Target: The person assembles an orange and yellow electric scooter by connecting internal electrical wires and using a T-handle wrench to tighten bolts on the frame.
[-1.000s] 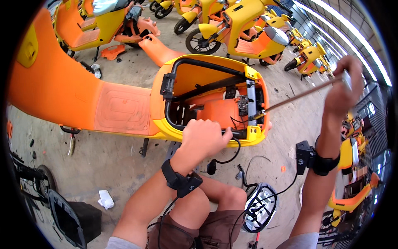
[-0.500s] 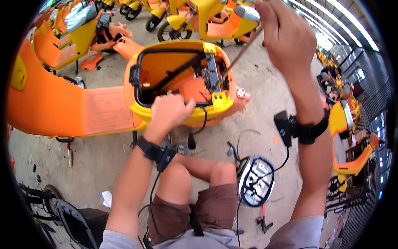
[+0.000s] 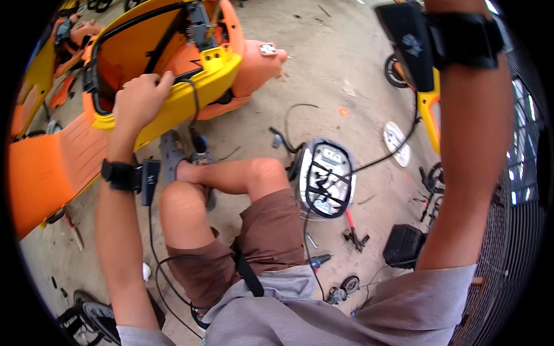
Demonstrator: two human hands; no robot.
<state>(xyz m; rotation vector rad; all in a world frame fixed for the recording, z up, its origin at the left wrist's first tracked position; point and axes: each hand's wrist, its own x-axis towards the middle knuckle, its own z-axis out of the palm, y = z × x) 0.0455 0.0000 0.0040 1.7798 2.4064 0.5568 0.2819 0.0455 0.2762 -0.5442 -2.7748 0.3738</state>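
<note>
My left hand (image 3: 141, 102) is hooked over the near rim of an open compartment in an orange and yellow scooter (image 3: 69, 150). Its fingers curl over the edge and the thumb stands out to the right. A black cable (image 3: 195, 98) with a thick plug hangs down the outside of the yellow rim (image 3: 210, 78), just right of this hand. Inside the compartment, its orange floor and a dark metal bracket (image 3: 199, 26) show. Only my right forearm (image 3: 473, 144) is visible, raised on the right; the hand lies beyond the upper edge.
An upturned silver-and-black seat (image 3: 329, 180) lies right of my knees. Near it are a red-handled tool (image 3: 353, 230), a power drill (image 3: 318, 261) and a black crate (image 3: 404, 245). A white oval piece (image 3: 397, 144) lies farther right. Parts of other scooters stand at the left and right.
The view has swung right, putting the scooter farther up and left. My right hand, which held a long thin rod over the compartment, has left the picture; my left stays on the rim.
</note>
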